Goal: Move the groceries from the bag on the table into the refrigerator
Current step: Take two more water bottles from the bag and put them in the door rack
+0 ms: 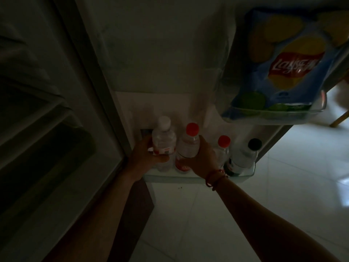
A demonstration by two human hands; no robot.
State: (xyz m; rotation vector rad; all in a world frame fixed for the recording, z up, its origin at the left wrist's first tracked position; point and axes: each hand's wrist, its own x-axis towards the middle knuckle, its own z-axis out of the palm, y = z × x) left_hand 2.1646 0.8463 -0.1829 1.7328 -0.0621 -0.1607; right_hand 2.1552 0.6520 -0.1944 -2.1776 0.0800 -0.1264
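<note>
I look down at the open refrigerator door's lower shelf (247,173). My left hand (143,156) grips a clear water bottle with a white cap (163,140) standing at the shelf's left end. My right hand (203,157) is wrapped around a clear bottle with a red cap (188,146) right beside it. Further right on the same shelf stand another red-capped bottle (223,146) and a bottle with a dark cap (245,156). A blue bag of chips (287,59) lies in the door shelf above. The table and grocery bag are out of view.
The dim refrigerator interior with shelves and a drawer (37,129) fills the left. The upper door shelf (302,112) overhangs the bottles at the right. White tiled floor (283,195) lies below, and a wooden furniture leg (340,118) shows at the far right.
</note>
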